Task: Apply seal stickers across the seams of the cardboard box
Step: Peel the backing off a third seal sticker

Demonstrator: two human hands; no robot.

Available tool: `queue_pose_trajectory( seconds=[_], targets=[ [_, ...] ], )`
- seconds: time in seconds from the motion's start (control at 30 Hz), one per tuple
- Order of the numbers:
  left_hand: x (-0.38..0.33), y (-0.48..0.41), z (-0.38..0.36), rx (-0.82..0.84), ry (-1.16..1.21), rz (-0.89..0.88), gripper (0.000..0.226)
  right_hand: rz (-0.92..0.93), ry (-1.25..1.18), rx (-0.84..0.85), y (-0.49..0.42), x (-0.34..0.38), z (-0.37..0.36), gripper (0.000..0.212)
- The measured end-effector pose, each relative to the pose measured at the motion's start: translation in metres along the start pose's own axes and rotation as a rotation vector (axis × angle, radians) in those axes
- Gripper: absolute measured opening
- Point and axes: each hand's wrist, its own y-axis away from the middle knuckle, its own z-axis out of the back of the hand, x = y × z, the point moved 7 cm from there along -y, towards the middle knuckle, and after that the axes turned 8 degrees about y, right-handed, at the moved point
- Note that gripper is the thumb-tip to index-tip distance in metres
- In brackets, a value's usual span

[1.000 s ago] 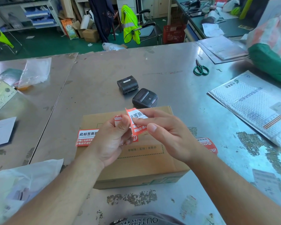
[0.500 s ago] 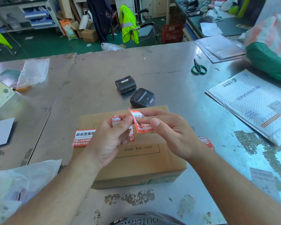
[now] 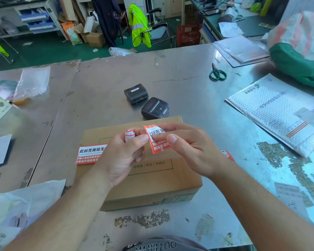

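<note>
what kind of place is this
Most likely a courier or parcel packing counter: a brown cardboard box bearing a red-and-white seal sticker, two black portable printers behind it, and a white bubble-wrap mailer lying on the steel table.

My left hand (image 3: 120, 160) covers one end of the red-and-white seal sticker (image 3: 90, 153) on the brown cardboard box (image 3: 152, 185) and hides most of the rolled red-and-white strip (image 3: 130, 134) it grips. My right hand (image 3: 188, 151) covers some print on the curled red sticker (image 3: 157, 140) it pinches, and its wrist hides all but a corner of a red label (image 3: 227, 154) at the box's right edge.
</note>
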Motion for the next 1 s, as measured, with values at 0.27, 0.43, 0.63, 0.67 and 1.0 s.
queue_pose_trajectory(
  seconds=[0.27, 0.43, 0.63, 0.67, 1.0],
  targets=[
    [0.001, -0.002, -0.005, -0.019, -0.014, 0.001, 0.018, -0.057, 0.06, -0.081, 0.006, -0.005, 0.005, 0.042],
    [-0.001, 0.0, -0.012, -0.042, -0.036, -0.022, 0.013, -0.046, 0.104, -0.038, 0.009, 0.0, 0.0, 0.041],
    [-0.003, 0.002, -0.021, -0.059, -0.047, -0.006, 0.019, -0.024, 0.106, -0.009, 0.009, 0.004, -0.002, 0.049],
    [-0.003, 0.002, -0.021, -0.053, -0.054, -0.012, 0.015, -0.022, 0.107, -0.007, 0.009, 0.004, -0.003, 0.05],
    [0.002, -0.003, -0.013, -0.109, -0.134, -0.015, 0.025, 0.005, 0.051, 0.027, 0.008, 0.006, -0.004, 0.051]
  ],
)
